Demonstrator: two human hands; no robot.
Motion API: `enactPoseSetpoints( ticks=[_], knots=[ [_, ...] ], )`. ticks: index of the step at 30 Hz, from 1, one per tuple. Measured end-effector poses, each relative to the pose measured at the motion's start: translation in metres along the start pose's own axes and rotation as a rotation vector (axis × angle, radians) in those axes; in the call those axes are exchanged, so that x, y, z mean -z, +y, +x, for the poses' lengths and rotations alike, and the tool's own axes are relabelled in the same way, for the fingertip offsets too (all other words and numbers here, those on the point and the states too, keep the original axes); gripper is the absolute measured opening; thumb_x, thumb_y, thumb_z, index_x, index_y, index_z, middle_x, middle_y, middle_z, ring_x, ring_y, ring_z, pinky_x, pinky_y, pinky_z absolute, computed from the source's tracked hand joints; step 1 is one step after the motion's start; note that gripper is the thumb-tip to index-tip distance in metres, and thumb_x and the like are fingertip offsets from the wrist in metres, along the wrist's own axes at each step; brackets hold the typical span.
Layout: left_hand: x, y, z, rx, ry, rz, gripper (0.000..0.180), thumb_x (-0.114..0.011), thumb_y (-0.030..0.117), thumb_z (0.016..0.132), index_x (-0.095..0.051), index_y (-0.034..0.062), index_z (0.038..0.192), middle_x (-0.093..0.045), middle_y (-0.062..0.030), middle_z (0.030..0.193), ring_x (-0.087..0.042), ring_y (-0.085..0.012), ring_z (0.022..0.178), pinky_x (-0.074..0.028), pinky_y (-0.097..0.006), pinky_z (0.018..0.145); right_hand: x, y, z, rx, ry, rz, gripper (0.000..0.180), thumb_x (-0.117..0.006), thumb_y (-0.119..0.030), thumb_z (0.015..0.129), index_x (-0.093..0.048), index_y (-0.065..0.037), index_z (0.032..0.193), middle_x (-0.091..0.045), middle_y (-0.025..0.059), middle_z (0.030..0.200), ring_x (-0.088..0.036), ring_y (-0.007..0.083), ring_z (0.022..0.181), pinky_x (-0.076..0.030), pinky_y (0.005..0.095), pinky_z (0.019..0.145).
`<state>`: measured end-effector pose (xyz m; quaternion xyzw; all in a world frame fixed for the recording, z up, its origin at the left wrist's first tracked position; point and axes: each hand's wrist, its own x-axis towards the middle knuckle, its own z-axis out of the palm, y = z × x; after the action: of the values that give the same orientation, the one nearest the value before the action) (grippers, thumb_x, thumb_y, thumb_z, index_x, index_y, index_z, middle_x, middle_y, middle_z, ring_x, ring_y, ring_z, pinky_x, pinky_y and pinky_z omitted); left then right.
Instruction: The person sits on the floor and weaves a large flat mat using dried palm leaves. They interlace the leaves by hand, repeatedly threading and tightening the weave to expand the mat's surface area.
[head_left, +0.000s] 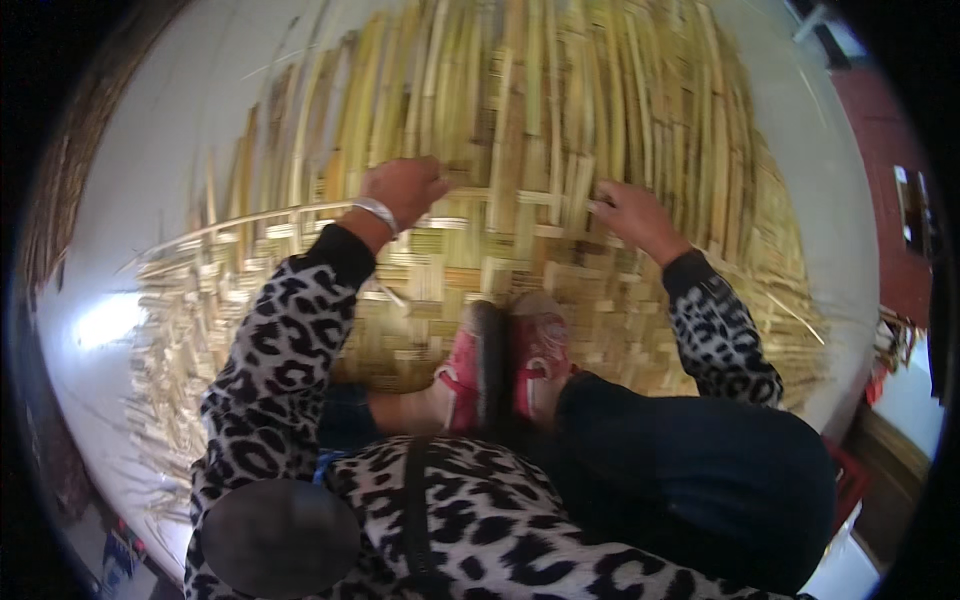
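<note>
"Head view: how do the fingers stand?"

"Left hand (400, 192): fingers curled inward, blurred, so whether they grip a strip cannot be told. Right hand (640, 216): thumb and forefinger nearly meeting; anything thin between them cannot be made out."

"Where does the crosswise strip lie?"

"One long pale strip (290, 211) runs left to right, out to the left from beside the left wrist, which wears a silver bangle (376, 213). That hand is clearly nearer; the right is well apart from it."

"And against the other strips?"

"Square to them, roughly. Loose upright strips (560, 80) fan away beyond both hands, while the woven mat (430, 272) spreads on the near side."

"Farther out?"

"Red shoes (463, 372) at the mat's near side, then pale floor (140, 170) around."
</note>
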<state>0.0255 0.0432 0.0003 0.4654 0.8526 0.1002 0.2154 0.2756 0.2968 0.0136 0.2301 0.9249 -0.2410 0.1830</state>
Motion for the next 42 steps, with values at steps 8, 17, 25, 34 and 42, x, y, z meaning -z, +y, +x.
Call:
enactPoseSetpoints(
  ticks=[8,17,25,34,42],
  knots=[
    [-0.005,0.022,-0.01,-0.064,-0.096,0.012,0.034,-0.058,0.043,0.089,-0.066,0.0103,0.092,-0.067,-0.0128,0.079,-0.065,-0.0344,0.077,-0.051,-0.047,0.067,-0.012,-0.005,-0.021,0.063,0.102,-0.033,0.025,-0.054,-0.03,0.094,-0.051,-0.005,0.089,-0.054,0.0175,0.067,-0.056,0.038,0.064,-0.045,0.0505,0.061],
    [-0.023,0.025,-0.031,-0.135,0.043,-0.018,0.031,-0.06,0.039,0.089,-0.061,0.0085,0.087,-0.064,-0.0146,0.077,-0.062,-0.0378,0.071,-0.049,-0.049,0.062,-0.023,-0.01,-0.035,0.081,0.21,-0.158,0.021,-0.057,-0.029,0.091,-0.054,-0.009,0.096,-0.061,0.0169,0.071,-0.061,0.0391,0.069,-0.047,0.052,0.061],
    [-0.024,0.022,-0.028,-0.148,0.015,0.064,0.034,-0.057,0.044,0.09,-0.062,0.0107,0.092,-0.065,-0.0131,0.077,-0.064,-0.0355,0.074,-0.05,-0.047,0.063,-0.026,-0.018,-0.032,0.028,0.101,-0.227,0.02,-0.058,-0.028,0.09,-0.055,-0.008,0.092,-0.062,0.0163,0.072,-0.062,0.0382,0.072,-0.048,0.051,0.063],
    [0.02,-0.001,-0.064,-0.098,0.065,0.086,0.036,-0.058,0.044,0.089,-0.065,0.0092,0.085,-0.065,-0.0118,0.077,-0.064,-0.0331,0.074,-0.051,-0.047,0.065,-0.019,-0.095,0.005,0.443,0.245,-0.168,0.018,-0.058,-0.021,0.087,-0.06,-0.005,0.095,-0.061,0.0127,0.099,-0.06,0.0348,0.096,-0.05,0.0434,0.08],
    [0.067,-0.014,-0.098,-0.35,0.502,-0.135,0.017,-0.069,0.021,0.085,-0.068,0.0042,0.09,-0.066,-0.0125,0.082,-0.065,-0.0302,0.075,-0.053,-0.036,0.069,-0.039,-0.178,0.048,0.571,0.059,-0.143,0.02,-0.051,-0.02,0.09,-0.064,-0.005,0.094,-0.061,0.0144,0.076,-0.062,0.0318,0.071,-0.051,0.0462,0.067]
  ],
)
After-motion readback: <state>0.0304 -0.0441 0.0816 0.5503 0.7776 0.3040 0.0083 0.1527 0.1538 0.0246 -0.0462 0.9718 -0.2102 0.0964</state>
